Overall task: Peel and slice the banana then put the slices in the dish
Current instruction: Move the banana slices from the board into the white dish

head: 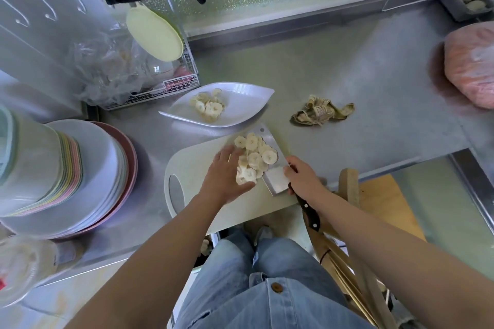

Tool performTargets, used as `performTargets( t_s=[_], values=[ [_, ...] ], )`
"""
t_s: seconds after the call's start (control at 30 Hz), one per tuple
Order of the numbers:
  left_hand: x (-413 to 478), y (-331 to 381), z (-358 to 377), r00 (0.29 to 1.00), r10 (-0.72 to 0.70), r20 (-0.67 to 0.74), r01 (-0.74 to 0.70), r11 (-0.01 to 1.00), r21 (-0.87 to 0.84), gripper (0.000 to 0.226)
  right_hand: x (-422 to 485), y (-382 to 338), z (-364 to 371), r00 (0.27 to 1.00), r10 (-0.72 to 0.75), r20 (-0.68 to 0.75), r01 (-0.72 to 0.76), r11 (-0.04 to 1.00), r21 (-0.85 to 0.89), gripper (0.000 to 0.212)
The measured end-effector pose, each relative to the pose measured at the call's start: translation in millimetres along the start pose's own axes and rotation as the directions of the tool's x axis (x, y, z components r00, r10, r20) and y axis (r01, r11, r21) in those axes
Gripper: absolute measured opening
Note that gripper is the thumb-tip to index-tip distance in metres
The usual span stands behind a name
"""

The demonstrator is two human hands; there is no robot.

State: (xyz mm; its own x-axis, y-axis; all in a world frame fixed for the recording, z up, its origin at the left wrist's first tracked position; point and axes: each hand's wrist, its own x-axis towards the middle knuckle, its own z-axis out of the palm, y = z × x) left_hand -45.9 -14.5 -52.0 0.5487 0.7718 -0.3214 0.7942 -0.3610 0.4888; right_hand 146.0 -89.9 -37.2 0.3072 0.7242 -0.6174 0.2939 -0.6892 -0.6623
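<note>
My left hand (227,176) has its fingers straight, gripping nothing, pressed against the side of the slices (254,157) heaped on the flat knife (276,181) blade. My right hand (302,179) has its fingers clamped round the knife handle. Blade and heap sit over the board's (192,163) far right corner. Just beyond the board stands the dish (246,104), holding more slices (208,107). The peel (320,112) lies beyond the board's right end; stacked plates (107,168) stand left of the board.

Pale round banana slices (254,157) heaped on flat-lying cleaver (276,180); smaller pile (207,107) in white leaf-shaped dish (240,100) beyond; crumpled peel (320,112) lying apart.
</note>
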Motion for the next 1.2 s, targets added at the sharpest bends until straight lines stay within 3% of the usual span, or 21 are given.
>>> performTargets(
  t_s=[0.1, 0.27, 0.53, 0.67, 0.8, 0.9, 1.03, 1.13, 1.2],
  values=[
    [1, 0, 0, 1.000, -0.017, -0.014, 0.017, 0.999, -0.035, 0.087, -2, -5, -4, 1.000, 0.021, 0.021, -0.022, 0.998, 0.064, 0.019],
    [0, 4, -4, 0.998, -0.045, -0.052, 0.041, 0.996, -0.081, 0.072, -4, -2, -10, 0.995, 0.073, -0.063, -0.064, 0.989, 0.134, 0.020],
    [-2, 11, -12, 0.997, -0.062, -0.041, 0.062, 0.998, 0.006, 0.060, -5, -9, -23, 0.987, 0.079, -0.139, -0.048, 0.976, 0.214, 0.023],
    [-3, 12, -26, 0.983, -0.044, -0.176, 0.051, 0.998, 0.037, 0.042, -3, -30, -25, 0.991, 0.025, -0.132, 0.009, 0.969, 0.247, 0.033],
    [3, 9, -51, 0.955, -0.004, -0.297, 0.031, 0.996, 0.087, 0.029, 11, -62, -24, 0.990, -0.043, -0.137, 0.070, 0.976, 0.204, 0.025],
    [13, 3, -68, 0.960, 0.061, -0.274, -0.021, 0.989, 0.145, 0.030, 24, -89, -19, 0.987, -0.098, -0.128, 0.111, 0.988, 0.105, 0.017],
    [29, -5, -85, 0.929, 0.253, -0.271, -0.185, 0.949, 0.255, 0.044, 43, -116, -9, 0.987, -0.113, -0.114, 0.118, 0.992, 0.037, 0.026],
    [47, -11, -88, 0.903, 0.422, -0.079, -0.367, 0.854, 0.370, 0.065, 54, -129, -2, 0.985, -0.146, -0.090, 0.144, 0.989, -0.028, 0.021],
    [57, -12, -88, 0.901, 0.431, 0.042, -0.406, 0.807, 0.428, 0.069, 57, -135, 1, 0.981, -0.177, -0.084, 0.173, 0.983, -0.055, 0.026]
  ],
)
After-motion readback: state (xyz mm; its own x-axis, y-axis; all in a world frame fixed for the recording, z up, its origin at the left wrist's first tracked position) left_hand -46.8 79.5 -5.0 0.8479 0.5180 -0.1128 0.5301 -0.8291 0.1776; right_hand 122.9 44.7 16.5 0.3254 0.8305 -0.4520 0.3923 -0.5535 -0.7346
